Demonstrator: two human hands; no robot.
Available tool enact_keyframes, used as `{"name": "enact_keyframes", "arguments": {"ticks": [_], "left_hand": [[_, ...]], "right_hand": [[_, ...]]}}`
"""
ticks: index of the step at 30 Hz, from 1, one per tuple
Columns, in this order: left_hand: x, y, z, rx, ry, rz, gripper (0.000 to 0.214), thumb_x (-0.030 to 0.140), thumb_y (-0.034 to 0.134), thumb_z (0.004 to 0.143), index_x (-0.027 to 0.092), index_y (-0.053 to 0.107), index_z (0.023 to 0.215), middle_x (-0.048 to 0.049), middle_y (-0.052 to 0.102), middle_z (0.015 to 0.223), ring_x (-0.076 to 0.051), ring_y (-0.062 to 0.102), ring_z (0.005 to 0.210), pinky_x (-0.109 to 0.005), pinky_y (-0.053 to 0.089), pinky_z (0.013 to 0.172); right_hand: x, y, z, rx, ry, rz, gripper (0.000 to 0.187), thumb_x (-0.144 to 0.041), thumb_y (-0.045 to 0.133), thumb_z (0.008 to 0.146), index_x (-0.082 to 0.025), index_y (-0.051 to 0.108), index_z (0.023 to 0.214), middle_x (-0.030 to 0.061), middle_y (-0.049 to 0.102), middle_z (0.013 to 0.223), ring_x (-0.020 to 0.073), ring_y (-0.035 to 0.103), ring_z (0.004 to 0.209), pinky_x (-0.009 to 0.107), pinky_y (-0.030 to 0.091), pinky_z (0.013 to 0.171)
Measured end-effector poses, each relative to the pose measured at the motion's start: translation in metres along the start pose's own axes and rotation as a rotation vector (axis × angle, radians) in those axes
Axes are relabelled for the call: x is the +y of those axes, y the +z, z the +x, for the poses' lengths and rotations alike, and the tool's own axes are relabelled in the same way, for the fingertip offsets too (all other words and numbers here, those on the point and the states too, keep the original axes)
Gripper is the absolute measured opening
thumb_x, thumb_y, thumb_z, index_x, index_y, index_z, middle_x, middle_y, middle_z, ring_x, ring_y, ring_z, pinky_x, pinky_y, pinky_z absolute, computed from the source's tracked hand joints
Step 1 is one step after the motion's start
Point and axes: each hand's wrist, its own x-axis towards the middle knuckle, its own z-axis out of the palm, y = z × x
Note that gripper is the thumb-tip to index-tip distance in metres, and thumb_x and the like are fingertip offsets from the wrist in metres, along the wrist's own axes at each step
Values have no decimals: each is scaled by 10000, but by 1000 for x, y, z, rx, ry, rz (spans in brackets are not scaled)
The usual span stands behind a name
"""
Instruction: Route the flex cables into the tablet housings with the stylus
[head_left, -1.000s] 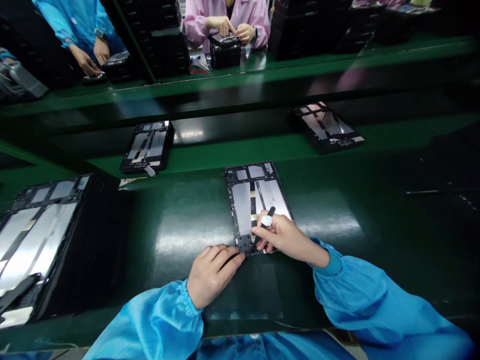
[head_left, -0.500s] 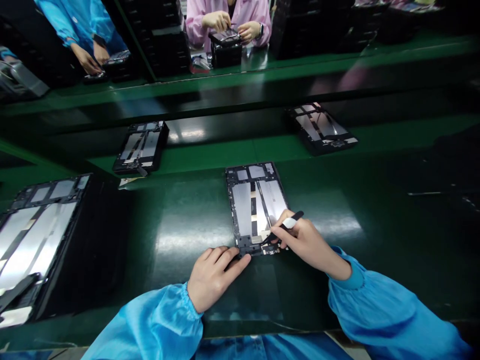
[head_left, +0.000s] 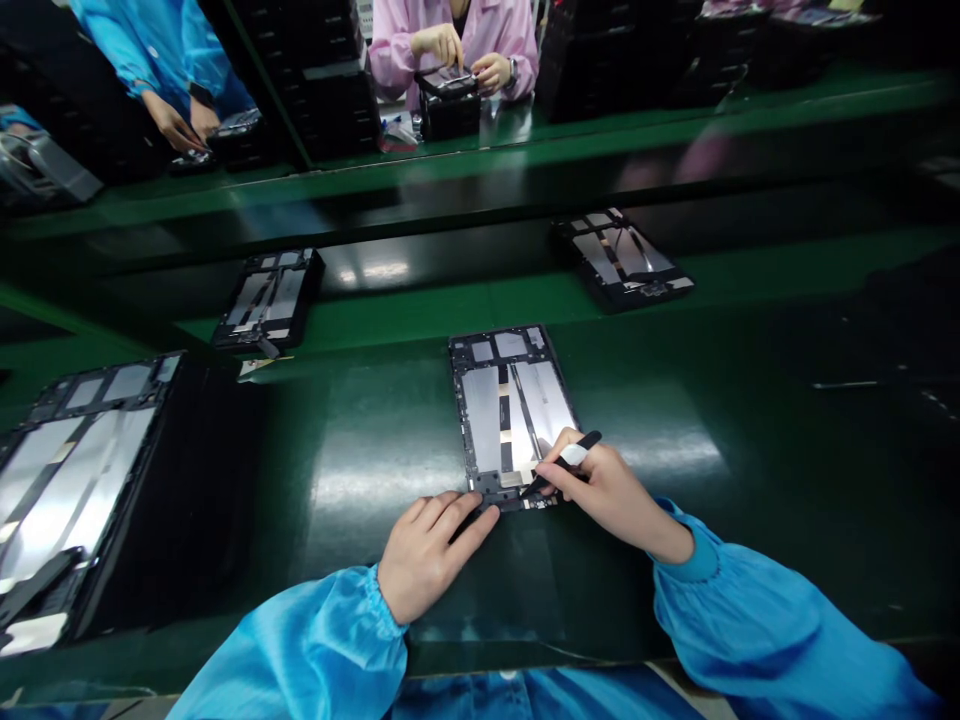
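A tablet (head_left: 484, 410) with its back off lies on the dark green table in front of me, showing silvery panels, dark flex cables and a black lower board. My left hand (head_left: 427, 555) steadies its lower left corner, thumb along the bottom edge and fingers at the side. Black tweezers (head_left: 590, 439) with a white wrap are pinched in my right hand (head_left: 607, 490). Their tip points down at the board near the tablet's bottom edge; whether it grips a small part is too fine to make out.
At the left stands a dark stack topped by another opened tablet (head_left: 90, 460). Two more opened tablets, one left (head_left: 274, 295) and one right (head_left: 622, 255), rest on the green strip behind. Co-workers' hands (head_left: 491, 72) are busy beyond it, among black stacks.
Both tablets on the far strip have shifted a little to the left. My right hand and the tweezers moved slightly left along the board; my left hand stays at the corner.
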Motion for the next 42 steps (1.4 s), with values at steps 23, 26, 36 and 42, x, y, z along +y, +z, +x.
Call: {"name": "enact_keyframes", "arguments": {"ticks": [23, 26, 36, 42], "left_hand": [[11, 1, 16, -152, -58, 117, 451, 163, 509, 948, 293, 500, 1380, -131, 581, 1196, -257, 589, 1002, -365, 505, 773], [3, -1, 15, -154, -37, 11, 410, 170, 497, 962, 271, 512, 1359, -117, 577, 1253, -243, 591, 1044, -367, 527, 801], [-1, 2, 33, 0, 97, 32, 294, 281, 542, 979, 136, 587, 1231, -99, 661, 1121, -213, 600, 1006, -341, 474, 824], [-91, 29, 94, -23, -186, 287, 335, 290, 591, 936, 233, 591, 1266, -75, 669, 997, -228, 600, 868, -337, 438, 703]], "right_hand": [[3, -1, 0, 32, -25, 11, 253, -406, 568, 946, -221, 567, 774, -2, 603, 673, 177, 620, 560, 290, 505, 524], [7, -1, 0, 137, -35, 56, 296, -469, 590, 920, -222, 568, 758, 8, 593, 684, 190, 622, 571, 309, 516, 540], [32, 17, 32, 575, -63, 224, 356, -543, 524, 932, -217, 664, 967, 84, 718, 1002, 262, 669, 954, 382, 533, 854], [24, 7, 109, 607, -142, 214, 502, -534, 399, 969, -152, 588, 1235, 88, 747, 846, 221, 724, 803, 361, 581, 774]]}}
